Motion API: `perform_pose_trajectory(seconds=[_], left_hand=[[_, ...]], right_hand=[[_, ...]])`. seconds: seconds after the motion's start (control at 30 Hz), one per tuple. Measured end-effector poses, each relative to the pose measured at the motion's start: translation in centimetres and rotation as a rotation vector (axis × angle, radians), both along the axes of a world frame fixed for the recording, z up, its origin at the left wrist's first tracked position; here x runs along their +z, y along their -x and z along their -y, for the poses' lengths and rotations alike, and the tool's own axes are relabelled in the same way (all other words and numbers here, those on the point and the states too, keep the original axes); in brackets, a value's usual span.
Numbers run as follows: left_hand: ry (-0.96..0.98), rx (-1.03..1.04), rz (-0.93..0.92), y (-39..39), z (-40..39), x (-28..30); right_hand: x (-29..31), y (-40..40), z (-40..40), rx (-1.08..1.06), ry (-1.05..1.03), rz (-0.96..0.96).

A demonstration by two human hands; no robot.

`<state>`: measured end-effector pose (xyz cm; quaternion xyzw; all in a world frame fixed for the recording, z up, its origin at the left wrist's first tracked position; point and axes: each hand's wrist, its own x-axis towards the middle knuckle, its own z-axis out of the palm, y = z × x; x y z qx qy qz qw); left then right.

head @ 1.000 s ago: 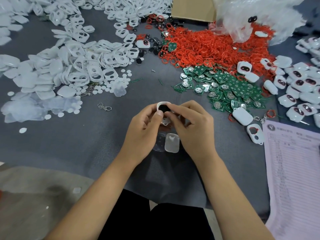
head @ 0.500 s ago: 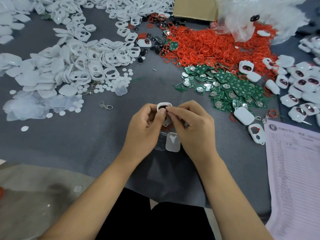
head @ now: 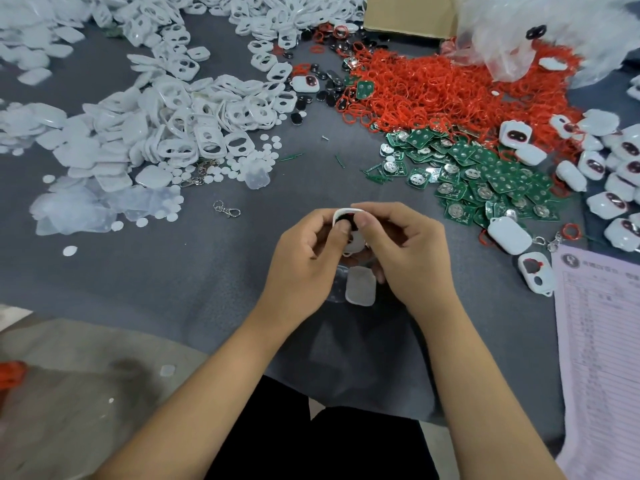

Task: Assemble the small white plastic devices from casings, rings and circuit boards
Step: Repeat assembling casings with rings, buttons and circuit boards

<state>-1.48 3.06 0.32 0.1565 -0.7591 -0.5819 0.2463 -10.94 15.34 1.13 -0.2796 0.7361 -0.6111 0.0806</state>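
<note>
On the far left of the grey worktop (head: 104,271) sits a big heap of white casings (head: 166,126), with little white discs (head: 221,174) and a metal clip (head: 227,208) close by. In the middle, both hands meet. The left hand (head: 304,258) and the right hand (head: 412,254) are both curled around one small white casing (head: 349,233), and each thumb presses on its front. The casing is held just above the worktop, standing mostly up and down, with its top end pointing away from the person. A dark part and a bit of red show near its top. Another white shell (head: 360,285) lies flat on the worktop right under the hands, a little nearer the right hand, with its long side pointing away from the person too. I think it goes on next, and the right hand could grab it most easily. The thumbs hide most of the held casing, so I cannot tell if the ring sits all the way in. To the right lie the red rings (head: 450,88), the green circuit boards (head: 485,178), some finished devices (head: 616,168) and a paper sheet (head: 602,341), cut off at the edge.
</note>
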Motion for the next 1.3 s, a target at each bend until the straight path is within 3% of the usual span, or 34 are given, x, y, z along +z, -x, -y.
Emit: perform_pose_trajectory(seconds=[0.27,0.47,0.67,0.83,1.0,1.3], left_hand=[[0.124,-0.005,-0.012,0.1,-0.5,0.1],[-0.049,0.009,-0.043,0.0,-0.3,0.3],[-0.2,-0.09,-0.036,-0.3,-0.2,0.6],[-0.081,-0.189,-0.024,-0.3,-0.3,0.2],[0.024,-0.211,-0.033,-0.3,-0.3,0.2],[-0.169,-0.157,-0.024,-0.3,-0.4,0.6]], right_hand=[[-0.1,-0.5,0.2,-0.076,-0.034,-0.094],[0.0,-0.5,-0.9,-0.191,-0.051,-0.33],[-0.7,-0.3,-4.5,-0.526,-0.035,-0.242],[-1.3,-1.5,-6.7,-0.617,-0.08,-0.209],[-1.5,-2.0,-7.0,-0.62,-0.141,-0.179],[-1.6,-2.9,-7.6,-0.499,-0.296,-0.185]])
